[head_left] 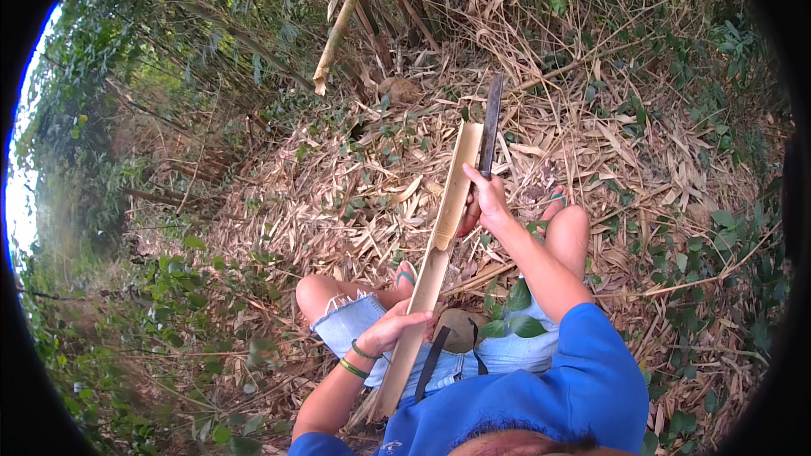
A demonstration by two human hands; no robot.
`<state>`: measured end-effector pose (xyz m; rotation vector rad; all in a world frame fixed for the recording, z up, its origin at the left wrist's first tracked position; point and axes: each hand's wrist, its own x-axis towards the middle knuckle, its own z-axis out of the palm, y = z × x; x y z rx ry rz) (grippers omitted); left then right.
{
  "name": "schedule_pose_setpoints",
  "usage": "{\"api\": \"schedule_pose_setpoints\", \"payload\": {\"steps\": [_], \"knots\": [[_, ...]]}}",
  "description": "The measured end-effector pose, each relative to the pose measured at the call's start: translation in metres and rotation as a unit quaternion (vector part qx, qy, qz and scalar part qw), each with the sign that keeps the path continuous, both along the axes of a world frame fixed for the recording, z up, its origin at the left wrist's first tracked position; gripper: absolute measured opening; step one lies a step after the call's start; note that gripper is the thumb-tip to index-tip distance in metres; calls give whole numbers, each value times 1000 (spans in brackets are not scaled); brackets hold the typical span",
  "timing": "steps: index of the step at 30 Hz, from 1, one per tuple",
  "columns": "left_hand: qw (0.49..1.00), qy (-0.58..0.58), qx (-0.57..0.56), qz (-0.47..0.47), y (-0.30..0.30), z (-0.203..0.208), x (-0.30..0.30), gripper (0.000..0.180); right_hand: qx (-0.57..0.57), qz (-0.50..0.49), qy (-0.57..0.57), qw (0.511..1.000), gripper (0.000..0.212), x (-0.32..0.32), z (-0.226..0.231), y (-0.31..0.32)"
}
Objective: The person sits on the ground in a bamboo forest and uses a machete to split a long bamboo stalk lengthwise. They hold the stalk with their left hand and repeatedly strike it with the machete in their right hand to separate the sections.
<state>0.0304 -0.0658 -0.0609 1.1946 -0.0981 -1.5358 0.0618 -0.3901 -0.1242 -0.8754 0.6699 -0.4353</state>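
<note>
A long half of split bamboo slants across my lap, its hollow side up, with a ragged node wall showing near its middle. My left hand is closed around the lower part of it. Farther up, my right hand grips a long dark-bladed machete, whose blade points away from me along the bamboo's right edge. The right thumb lies close to the bamboo's edge; whether the fingers beneath also hold the bamboo is hidden.
Dry bamboo leaves cover the ground around my bent legs. A cut bamboo pole hangs down ahead, in front of a clump of stems. Green leafy plants grow on the left, and more leaves hang over my lap.
</note>
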Motion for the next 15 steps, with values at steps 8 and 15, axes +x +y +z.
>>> {"api": "schedule_pose_setpoints", "payload": {"steps": [8,15], "knots": [[992,-122,37,13,-7,27,21,37,-414,54,78,905,57,1,-18,-47],[959,-258,69,96,-3,43,30,29,-410,164,315,840,74,-1,-24,-41]]}}
